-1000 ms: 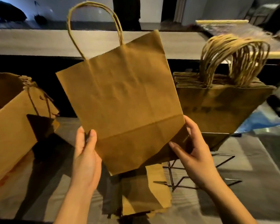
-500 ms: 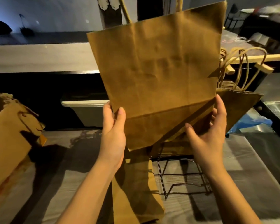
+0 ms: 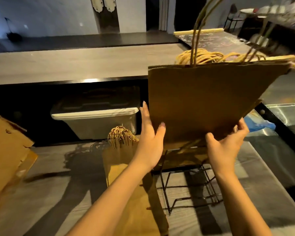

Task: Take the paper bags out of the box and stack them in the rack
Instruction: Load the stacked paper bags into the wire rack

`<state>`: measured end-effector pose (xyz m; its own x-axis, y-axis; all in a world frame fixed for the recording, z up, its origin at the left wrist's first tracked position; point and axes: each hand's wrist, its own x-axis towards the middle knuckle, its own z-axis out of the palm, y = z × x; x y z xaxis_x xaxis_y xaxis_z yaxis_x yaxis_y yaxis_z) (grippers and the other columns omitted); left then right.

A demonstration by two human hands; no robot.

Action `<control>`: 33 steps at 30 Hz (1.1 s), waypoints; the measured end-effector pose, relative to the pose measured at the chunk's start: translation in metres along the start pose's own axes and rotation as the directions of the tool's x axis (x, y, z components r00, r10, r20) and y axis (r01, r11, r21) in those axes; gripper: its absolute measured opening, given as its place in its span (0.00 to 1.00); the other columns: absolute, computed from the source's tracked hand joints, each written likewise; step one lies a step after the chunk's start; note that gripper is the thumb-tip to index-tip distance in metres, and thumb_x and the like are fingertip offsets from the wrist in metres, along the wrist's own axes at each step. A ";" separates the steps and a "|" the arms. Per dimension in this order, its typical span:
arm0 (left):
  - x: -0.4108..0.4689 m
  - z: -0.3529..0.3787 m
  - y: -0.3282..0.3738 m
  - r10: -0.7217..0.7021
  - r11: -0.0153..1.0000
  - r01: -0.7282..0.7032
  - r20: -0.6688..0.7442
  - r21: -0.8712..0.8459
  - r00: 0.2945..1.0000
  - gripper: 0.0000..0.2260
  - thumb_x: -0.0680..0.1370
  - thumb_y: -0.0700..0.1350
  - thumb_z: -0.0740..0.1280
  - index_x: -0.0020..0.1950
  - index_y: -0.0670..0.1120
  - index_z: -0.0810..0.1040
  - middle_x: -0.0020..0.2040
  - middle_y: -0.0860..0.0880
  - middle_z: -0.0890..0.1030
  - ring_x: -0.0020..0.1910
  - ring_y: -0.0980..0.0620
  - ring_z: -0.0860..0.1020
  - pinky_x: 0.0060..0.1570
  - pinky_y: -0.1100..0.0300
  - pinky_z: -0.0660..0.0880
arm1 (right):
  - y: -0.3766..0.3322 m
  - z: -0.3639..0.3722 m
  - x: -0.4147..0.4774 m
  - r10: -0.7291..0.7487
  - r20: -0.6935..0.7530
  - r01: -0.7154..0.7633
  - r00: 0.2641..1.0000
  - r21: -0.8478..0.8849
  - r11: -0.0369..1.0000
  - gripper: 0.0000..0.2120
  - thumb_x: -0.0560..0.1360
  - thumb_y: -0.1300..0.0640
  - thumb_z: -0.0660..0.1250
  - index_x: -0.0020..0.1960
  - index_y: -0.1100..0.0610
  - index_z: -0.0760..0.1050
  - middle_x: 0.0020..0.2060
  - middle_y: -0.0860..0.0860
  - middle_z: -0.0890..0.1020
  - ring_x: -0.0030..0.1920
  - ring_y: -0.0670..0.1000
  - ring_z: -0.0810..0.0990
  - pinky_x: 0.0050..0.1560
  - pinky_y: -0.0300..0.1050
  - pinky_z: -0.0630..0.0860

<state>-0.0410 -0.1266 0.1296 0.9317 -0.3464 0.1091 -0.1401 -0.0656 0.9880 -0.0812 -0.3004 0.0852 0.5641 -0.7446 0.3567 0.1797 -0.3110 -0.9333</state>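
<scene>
paper bag (image 3: 203, 103) pinched by left hand (image 3: 150, 140) and right hand (image 3: 226, 145), against bag stack (image 3: 208, 56) in wire rack (image 3: 165, 193)

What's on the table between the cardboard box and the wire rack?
The head view shows a flat pile of paper bags between the cardboard box and the wire rack.

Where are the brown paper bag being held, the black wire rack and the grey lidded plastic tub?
brown paper bag (image 3: 211, 99), head view, centre of its front face.
black wire rack (image 3: 165, 193), head view, left upright wire.
grey lidded plastic tub (image 3: 99, 126), head view, front wall.
</scene>
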 end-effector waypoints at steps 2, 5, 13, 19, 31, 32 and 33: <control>-0.002 0.005 -0.013 -0.062 0.997 0.061 0.027 0.055 0.998 0.31 0.82 0.50 0.55 0.74 0.63 0.35 0.78 0.58 0.47 0.76 0.55 0.51 0.75 0.48 0.53 | 0.007 -0.005 0.001 0.031 0.035 -0.030 0.999 -0.032 0.999 0.35 0.67 0.67 0.66 0.70 0.61 0.55 0.69 0.58 0.64 0.68 0.51 0.68 0.69 0.54 0.67; -0.006 0.007 -0.026 -0.137 0.989 0.135 0.039 0.059 0.990 0.32 0.82 0.45 0.55 0.75 0.61 0.35 0.76 0.56 0.56 0.71 0.56 0.60 0.72 0.55 0.56 | 0.013 -0.011 -0.003 0.056 0.071 -0.047 0.996 -0.120 0.992 0.34 0.70 0.73 0.65 0.70 0.62 0.53 0.66 0.58 0.68 0.63 0.49 0.71 0.65 0.46 0.71; -0.011 0.001 -0.035 -0.197 0.973 0.188 0.060 0.132 0.979 0.37 0.79 0.45 0.63 0.76 0.59 0.38 0.60 0.66 0.70 0.61 0.63 0.70 0.62 0.64 0.64 | 0.016 -0.018 0.004 0.122 0.192 -0.099 0.974 -0.129 0.987 0.37 0.74 0.66 0.66 0.74 0.48 0.52 0.69 0.50 0.69 0.68 0.49 0.70 0.70 0.55 0.66; -0.010 0.012 -0.047 -0.296 0.948 0.293 0.007 0.125 0.955 0.32 0.80 0.52 0.59 0.76 0.57 0.41 0.69 0.59 0.66 0.64 0.60 0.68 0.66 0.62 0.63 | 0.021 -0.016 0.012 0.132 0.273 -0.096 0.953 -0.142 0.985 0.40 0.71 0.53 0.64 0.76 0.48 0.45 0.74 0.50 0.61 0.72 0.49 0.63 0.73 0.55 0.60; -0.001 0.035 -0.060 -0.223 0.973 0.224 -0.026 0.048 0.975 0.29 0.82 0.48 0.54 0.72 0.67 0.39 0.77 0.58 0.47 0.74 0.60 0.50 0.71 0.63 0.50 | 0.035 -0.022 0.020 0.112 0.213 -0.070 0.971 -0.197 0.978 0.41 0.73 0.64 0.64 0.77 0.52 0.42 0.74 0.50 0.61 0.72 0.46 0.62 0.74 0.51 0.58; 0.001 0.038 -0.059 -0.202 0.978 0.203 -0.019 0.054 0.979 0.28 0.82 0.48 0.54 0.71 0.68 0.39 0.77 0.59 0.46 0.75 0.59 0.49 0.72 0.60 0.48 | 0.036 -0.024 0.022 0.118 0.197 -0.077 0.973 -0.205 0.976 0.42 0.71 0.62 0.64 0.77 0.52 0.42 0.74 0.50 0.61 0.72 0.47 0.62 0.74 0.52 0.58; 0.003 0.043 -0.058 -0.191 0.980 0.191 -0.005 0.054 0.982 0.27 0.82 0.48 0.54 0.70 0.69 0.40 0.77 0.60 0.45 0.75 0.61 0.48 0.73 0.59 0.47 | 0.039 -0.026 0.025 0.125 0.179 -0.086 0.976 -0.213 0.973 0.43 0.70 0.59 0.63 0.77 0.51 0.42 0.74 0.50 0.61 0.73 0.48 0.62 0.74 0.53 0.58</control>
<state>-0.0441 -0.1639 0.0680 0.9431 -0.3226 -0.0812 0.0228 -0.1806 0.9833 -0.0810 -0.3468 0.0594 0.7169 -0.6602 0.2239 -0.0452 -0.3645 -0.9301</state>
